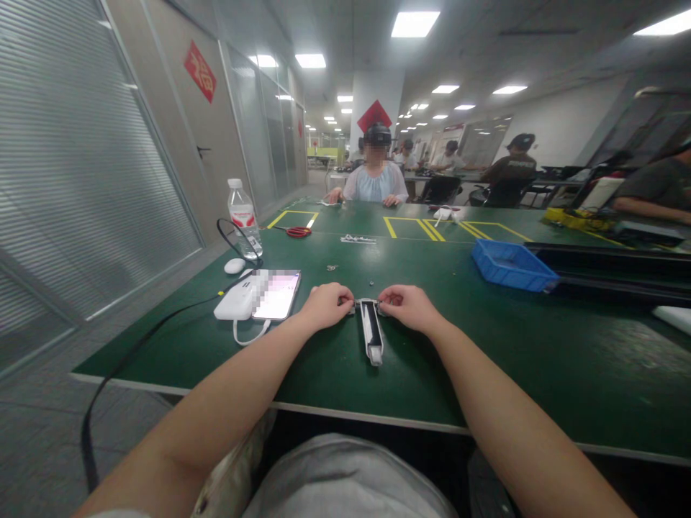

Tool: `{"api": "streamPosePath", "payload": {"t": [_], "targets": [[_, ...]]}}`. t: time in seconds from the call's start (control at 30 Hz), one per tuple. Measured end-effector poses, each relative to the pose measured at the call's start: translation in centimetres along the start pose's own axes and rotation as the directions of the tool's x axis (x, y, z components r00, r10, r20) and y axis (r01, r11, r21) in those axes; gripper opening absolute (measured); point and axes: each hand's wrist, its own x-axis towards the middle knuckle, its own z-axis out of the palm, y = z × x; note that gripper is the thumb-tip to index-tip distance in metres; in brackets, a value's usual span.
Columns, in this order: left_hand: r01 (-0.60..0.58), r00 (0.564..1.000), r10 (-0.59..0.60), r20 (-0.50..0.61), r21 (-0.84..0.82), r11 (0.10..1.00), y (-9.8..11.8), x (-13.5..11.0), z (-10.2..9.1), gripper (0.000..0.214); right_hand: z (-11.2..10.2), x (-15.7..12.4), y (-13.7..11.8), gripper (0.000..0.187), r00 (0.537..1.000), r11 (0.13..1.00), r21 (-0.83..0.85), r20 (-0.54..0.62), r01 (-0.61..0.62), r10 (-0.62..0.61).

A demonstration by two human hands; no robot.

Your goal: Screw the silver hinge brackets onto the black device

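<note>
A narrow white-framed device with a black middle (pixel 372 327) lies lengthwise on the green table in front of me. Its near end carries a pale tip. Small greyish pieces stick out on both sides of its far end. My left hand (pixel 330 305) is closed in a pinch at the left side of that end. On the opposite side, my right hand (pixel 406 306) pinches the right side in the same way. The fingertips partly cover the greyish pieces, so their exact shape is hidden. Just beyond lies a tiny ring-like part (pixel 371 283).
A phone (pixel 278 295) cabled to a white power bank (pixel 235 296) lies left, near a water bottle (pixel 245 219). Red-handled scissors (pixel 299 232) lie farther back. A blue bin (pixel 512 266) stands right. Across the table sits a person (pixel 376 180) wearing a headset.
</note>
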Motion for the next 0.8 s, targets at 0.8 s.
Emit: {"api": "streamPosePath", "payload": {"t": [0.8], "targets": [[-0.008, 1.000, 0.007, -0.004, -0.019, 1.000, -0.51, 0.08, 0.40, 0.017, 0.14, 0.44, 0.64, 0.023, 0.987, 0.977, 0.168, -0.063, -0.133, 0.146]]}}
